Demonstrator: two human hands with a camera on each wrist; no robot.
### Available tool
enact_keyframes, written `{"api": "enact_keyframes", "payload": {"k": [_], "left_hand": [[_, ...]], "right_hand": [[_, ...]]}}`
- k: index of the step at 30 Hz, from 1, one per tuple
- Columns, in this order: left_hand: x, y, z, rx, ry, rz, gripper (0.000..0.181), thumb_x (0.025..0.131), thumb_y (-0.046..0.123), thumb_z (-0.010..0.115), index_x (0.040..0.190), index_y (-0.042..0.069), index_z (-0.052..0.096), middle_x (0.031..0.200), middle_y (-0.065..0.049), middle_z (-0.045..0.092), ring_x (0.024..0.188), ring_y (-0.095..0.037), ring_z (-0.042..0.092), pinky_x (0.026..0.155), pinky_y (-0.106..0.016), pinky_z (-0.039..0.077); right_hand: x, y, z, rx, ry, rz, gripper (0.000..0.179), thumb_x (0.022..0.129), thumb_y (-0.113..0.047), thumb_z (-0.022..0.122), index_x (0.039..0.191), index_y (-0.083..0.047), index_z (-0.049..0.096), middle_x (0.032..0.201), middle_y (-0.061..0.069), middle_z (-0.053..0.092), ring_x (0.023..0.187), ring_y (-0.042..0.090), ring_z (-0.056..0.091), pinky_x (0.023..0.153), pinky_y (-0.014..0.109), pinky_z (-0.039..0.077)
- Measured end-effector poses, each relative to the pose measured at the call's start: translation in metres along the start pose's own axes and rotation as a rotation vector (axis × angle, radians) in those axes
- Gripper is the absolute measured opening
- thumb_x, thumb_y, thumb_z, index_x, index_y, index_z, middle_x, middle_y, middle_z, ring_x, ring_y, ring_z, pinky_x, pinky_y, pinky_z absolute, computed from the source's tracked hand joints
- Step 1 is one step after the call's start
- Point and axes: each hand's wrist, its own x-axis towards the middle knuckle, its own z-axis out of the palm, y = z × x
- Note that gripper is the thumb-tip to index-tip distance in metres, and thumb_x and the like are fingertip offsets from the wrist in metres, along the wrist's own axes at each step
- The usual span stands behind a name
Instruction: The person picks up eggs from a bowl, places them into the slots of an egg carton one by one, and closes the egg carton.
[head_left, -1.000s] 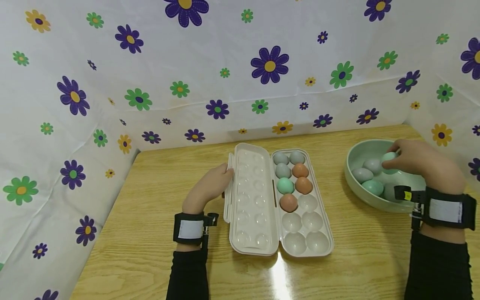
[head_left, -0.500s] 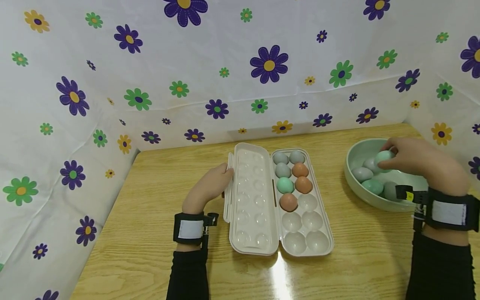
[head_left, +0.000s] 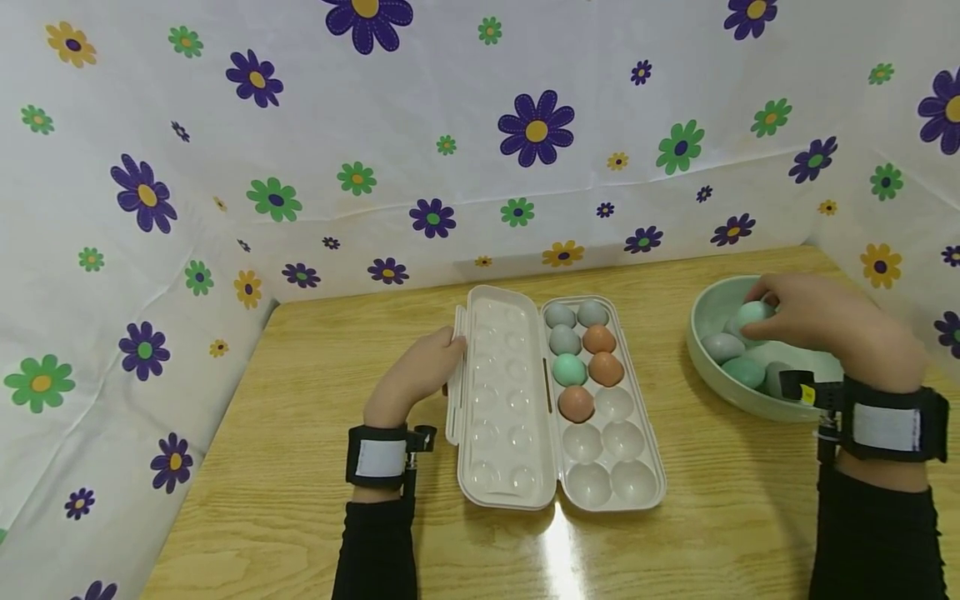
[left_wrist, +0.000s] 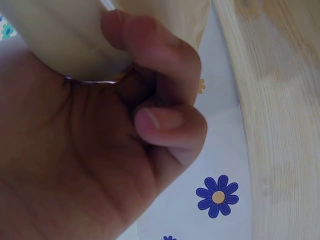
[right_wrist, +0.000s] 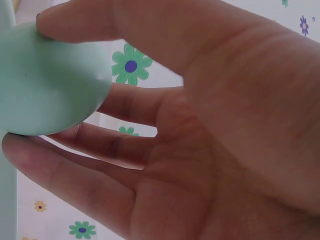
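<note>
My right hand (head_left: 817, 321) holds a pale green egg (head_left: 752, 321) over the light green bowl (head_left: 708, 383). In the right wrist view, thumb and fingertips pinch that egg (right_wrist: 55, 85) from opposite sides. My left hand (head_left: 420, 371) grips the outer edge of the white egg carton's lid (head_left: 501, 400), which lies folded back. Seen from the left wrist, the curled fingers (left_wrist: 165, 55) wrap the pale plastic. In the carton's tray (head_left: 643, 433), grey, brown and green eggs fill the far cups, the nearest brown egg (head_left: 577, 403) sitting in the left row. Several near cups are bare.
In the bowl lie more eggs, among them a grey egg (head_left: 722, 347) and a green egg (head_left: 744, 372). Everything stands on a wooden table (head_left: 300, 500). A white flowered cloth (head_left: 450, 108) hangs behind the table and along both sides.
My right hand has moved a little to the left over the bowl, carrying the pale green egg. The left hand and the carton have stayed in place.
</note>
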Motion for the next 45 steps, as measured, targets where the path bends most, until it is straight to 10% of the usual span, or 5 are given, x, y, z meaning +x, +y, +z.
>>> {"api": "enact_keyframes", "payload": {"k": [45], "left_hand": [[0.001, -0.002, 0.001, -0.022, -0.001, -0.009, 0.042, 0.104, 0.031, 0.025, 0.122, 0.003, 0.052, 0.086, -0.015, 0.063, 0.064, -0.02, 0.059, 0.072, -0.049, 0.056]], "right_hand": [[0.009, -0.088, 0.031, 0.043, -0.079, -0.159, 0.038, 0.078, -0.02, 0.071, 0.11, 0.0, 0.063, 0.104, 0.02, 0.062, 0.085, 0.029, 0.057, 0.075, 0.048, 0.057]]}}
